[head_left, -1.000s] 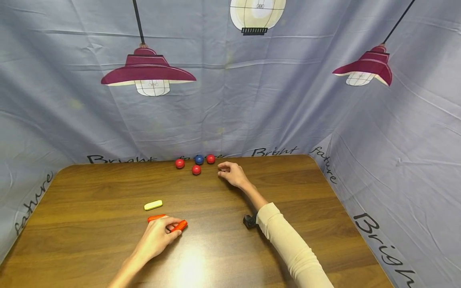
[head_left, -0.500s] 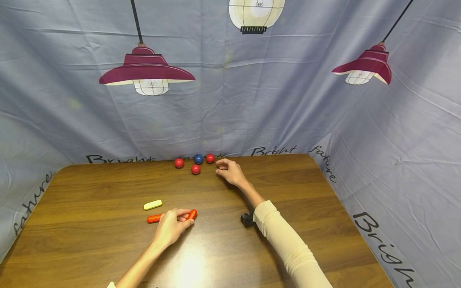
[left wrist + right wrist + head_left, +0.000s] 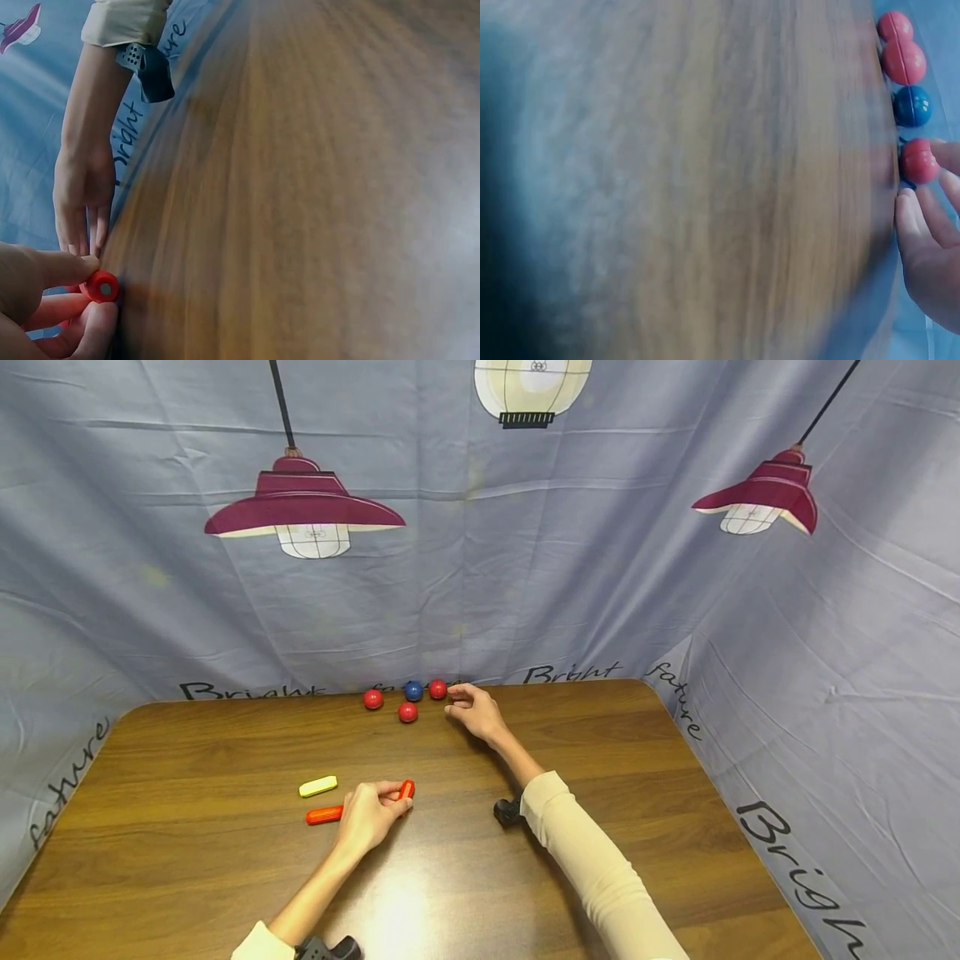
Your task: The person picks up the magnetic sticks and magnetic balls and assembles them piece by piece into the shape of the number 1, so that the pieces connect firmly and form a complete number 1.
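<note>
My left hand [image 3: 366,818] pinches a red magnetic stick [image 3: 406,789] between thumb and fingers, over the middle of the table. In the left wrist view, the round end [image 3: 104,287] of this stick faces the camera, with a grey disc in it. Partly behind the left hand lies a second red stick [image 3: 324,815], and a yellow stick [image 3: 318,787] is just beyond it. At the far edge, my right hand [image 3: 477,712] reaches with loosely bent fingers to the rightmost red ball [image 3: 437,689]. The right wrist view shows the fingertips [image 3: 905,196] right at that ball.
Beside the rightmost ball sits a blue ball [image 3: 413,691]. Another red ball [image 3: 407,712] lies in front and a third red ball [image 3: 372,699] to the left. A printed curtain [image 3: 450,568] hangs behind the wooden table [image 3: 600,735]. Black wrist cameras [image 3: 507,812] are on both arms.
My left hand has moved forward and right with the red stick, turning it more upright in view and uncovering more of the second stick. The right hand has edged left toward the rightmost ball.
</note>
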